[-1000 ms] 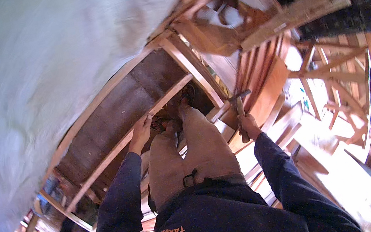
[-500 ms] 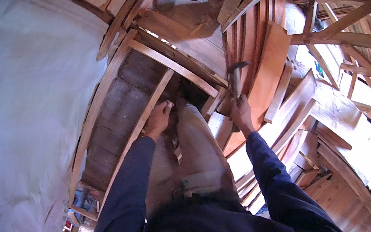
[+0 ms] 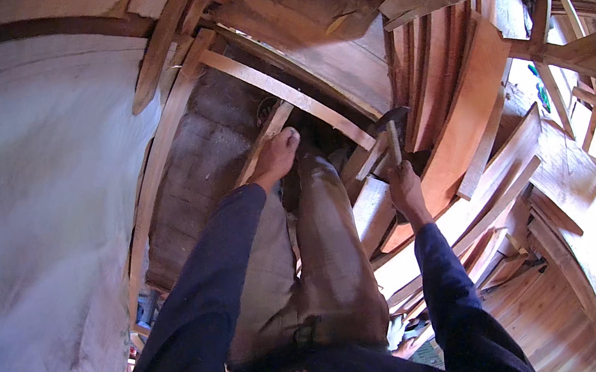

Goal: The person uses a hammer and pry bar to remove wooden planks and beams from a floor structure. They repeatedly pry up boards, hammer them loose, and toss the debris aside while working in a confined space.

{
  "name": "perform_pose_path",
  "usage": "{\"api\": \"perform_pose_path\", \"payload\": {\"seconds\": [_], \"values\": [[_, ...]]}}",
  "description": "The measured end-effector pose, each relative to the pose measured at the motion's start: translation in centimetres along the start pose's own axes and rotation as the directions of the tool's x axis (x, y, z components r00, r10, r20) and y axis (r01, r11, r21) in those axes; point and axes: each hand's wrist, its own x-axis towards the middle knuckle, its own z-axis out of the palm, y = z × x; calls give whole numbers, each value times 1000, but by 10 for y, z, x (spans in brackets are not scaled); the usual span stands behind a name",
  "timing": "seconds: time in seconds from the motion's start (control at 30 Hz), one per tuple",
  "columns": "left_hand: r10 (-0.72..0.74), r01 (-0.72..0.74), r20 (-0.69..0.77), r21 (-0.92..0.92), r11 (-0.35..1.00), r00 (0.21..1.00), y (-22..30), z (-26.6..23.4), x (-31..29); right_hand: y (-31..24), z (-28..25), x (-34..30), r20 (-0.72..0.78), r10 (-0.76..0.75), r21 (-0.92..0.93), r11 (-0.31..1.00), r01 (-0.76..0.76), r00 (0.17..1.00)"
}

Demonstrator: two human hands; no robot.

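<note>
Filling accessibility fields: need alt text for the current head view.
A person's bare right hand grips a dark-headed, pale-handled hammer, while the curled bare left hand is at a narrow, light-brown wooden strip. Curved reddish-brown wooden boards lie to the right; a large whitish surface fills the left side.

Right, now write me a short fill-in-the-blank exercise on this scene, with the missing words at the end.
The right hand grips a ____ with a dark head and a pale handle.
The left hand is at a narrow strip made of ____.
A large whitish surface fills much of the ____ side of the picture.

Missing words: hammer; wood; left.
</note>
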Motion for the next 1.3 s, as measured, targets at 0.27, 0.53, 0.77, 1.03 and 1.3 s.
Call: {"api": "perform_pose_path", "payload": {"seconds": [0.27,0.53,0.77,1.03,1.3], "values": [[152,-152,-11,12,988,988,-7,42,44,27,41,13,55,90,5,996,-91,994],[222,-207,81,-162,965,972,20,76,89,13,35,1,54,155,54,986,-158,986],[284,-284,107,-16,959,953,31,121,110,8,36,-27,-118,82,119,991,-68,990],[41,-65,-74,-355,933,996,6,121,44,5,24,-66,-10,212,236,950,-204,977],[-288,253,133,-865,434,948,-132,207,87,12,40,-89,64,181,216,958,-191,981]]}}
